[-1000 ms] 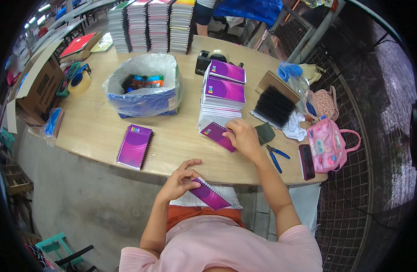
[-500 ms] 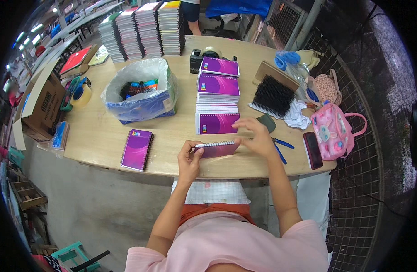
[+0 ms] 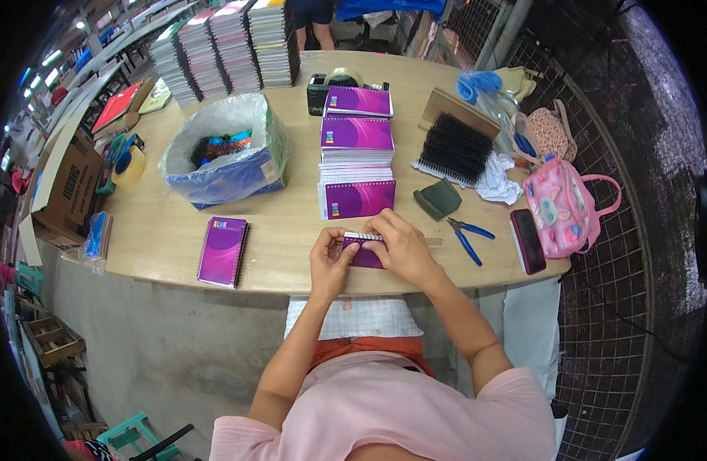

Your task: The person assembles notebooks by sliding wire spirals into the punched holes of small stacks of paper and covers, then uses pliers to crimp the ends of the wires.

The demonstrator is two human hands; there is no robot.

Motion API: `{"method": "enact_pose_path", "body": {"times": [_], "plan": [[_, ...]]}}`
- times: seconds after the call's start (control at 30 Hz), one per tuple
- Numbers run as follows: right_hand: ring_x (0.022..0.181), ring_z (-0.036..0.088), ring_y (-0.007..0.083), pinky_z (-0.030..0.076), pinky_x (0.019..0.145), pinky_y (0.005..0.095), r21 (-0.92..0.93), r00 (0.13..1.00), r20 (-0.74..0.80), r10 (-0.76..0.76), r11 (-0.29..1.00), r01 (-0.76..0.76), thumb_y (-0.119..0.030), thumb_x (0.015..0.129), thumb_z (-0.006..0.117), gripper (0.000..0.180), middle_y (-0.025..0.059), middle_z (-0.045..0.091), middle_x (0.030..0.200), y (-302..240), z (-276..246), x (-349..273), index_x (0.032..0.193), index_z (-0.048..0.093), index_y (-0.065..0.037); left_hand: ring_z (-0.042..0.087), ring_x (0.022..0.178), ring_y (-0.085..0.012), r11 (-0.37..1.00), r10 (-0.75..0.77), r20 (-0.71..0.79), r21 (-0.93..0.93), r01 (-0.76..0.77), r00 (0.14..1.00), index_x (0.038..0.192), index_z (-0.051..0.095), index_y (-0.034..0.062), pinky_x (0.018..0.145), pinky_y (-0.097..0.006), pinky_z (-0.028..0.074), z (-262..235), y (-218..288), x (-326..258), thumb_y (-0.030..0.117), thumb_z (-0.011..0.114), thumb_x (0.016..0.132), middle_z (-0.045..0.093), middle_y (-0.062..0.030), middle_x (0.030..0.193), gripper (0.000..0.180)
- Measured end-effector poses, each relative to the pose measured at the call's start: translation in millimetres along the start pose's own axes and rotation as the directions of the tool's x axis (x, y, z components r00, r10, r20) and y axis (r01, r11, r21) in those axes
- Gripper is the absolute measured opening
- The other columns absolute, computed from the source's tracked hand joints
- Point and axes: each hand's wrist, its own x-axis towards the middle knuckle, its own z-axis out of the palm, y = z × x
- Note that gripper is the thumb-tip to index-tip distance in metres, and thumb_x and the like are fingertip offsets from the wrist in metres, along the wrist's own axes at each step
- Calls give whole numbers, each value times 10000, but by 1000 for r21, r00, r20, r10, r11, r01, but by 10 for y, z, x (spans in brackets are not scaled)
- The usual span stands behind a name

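A small purple spiral notebook lies at the near edge of the wooden table, held between both hands. My left hand grips its left end. My right hand covers its right side and top, fingers on the wire binding. Just behind it, a stack of purple notebooks stands with two more stacks farther back. A single purple notebook lies to the left.
A plastic-lined basket of coloured items sits left of centre. Black binding coils, a green pouch, blue pliers, a dark phone and a pink bag lie right. Tall notebook piles stand at the back.
My left hand brought the notebook up from my lap onto the table edge. My right hand left the notebook stack and closed over the notebook together with the left.
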Motion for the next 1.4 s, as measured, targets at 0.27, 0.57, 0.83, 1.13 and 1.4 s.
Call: {"method": "enact_pose_path", "body": {"times": [0.27,0.57,0.83,1.13,1.4], "plan": [[963,679,342,531,790,438,-169,960,261,106,984,-63,-352,852,740,365,156,702,1079,44,56,-45,1062,724,-54,591,893,-85,992,29,16,-122,-27,999,1073,576,5,824,-235,496,-32,-130,-23,-61,672,905,620,-30,985,204],[1007,674,355,532,826,431,-259,829,493,266,954,-152,-466,793,777,582,165,699,1116,-234,-125,153,1200,668,-64,621,867,-101,992,27,-53,-121,-33,998,1045,605,-1,754,-231,521,5,-37,-43,-85,679,878,644,-39,961,201],[1052,631,328,516,868,426,-46,968,213,130,991,-123,-195,754,815,422,109,655,1109,-57,-58,-22,1118,653,-56,628,873,-82,998,-47,-12,-47,46,999,1140,635,-16,750,-218,522,-31,127,-54,-49,690,897,681,-33,964,251],[1237,525,373,355,1079,584,-708,913,-253,319,582,-400,-328,879,720,572,176,558,1324,1379,-508,-1093,1360,548,-72,630,812,-70,987,-162,14,-13,162,987,1102,698,-29,741,-214,526,-160,346,-51,2,697,914,701,-33,914,190],[1072,596,341,378,1002,581,-50,890,-124,438,893,-446,-250,870,739,467,156,604,1201,936,-833,-981,1285,630,-67,631,796,-87,978,-193,5,81,192,981,1064,696,-58,692,-229,534,-179,369,-27,50,731,902,690,-40,881,198]]}}
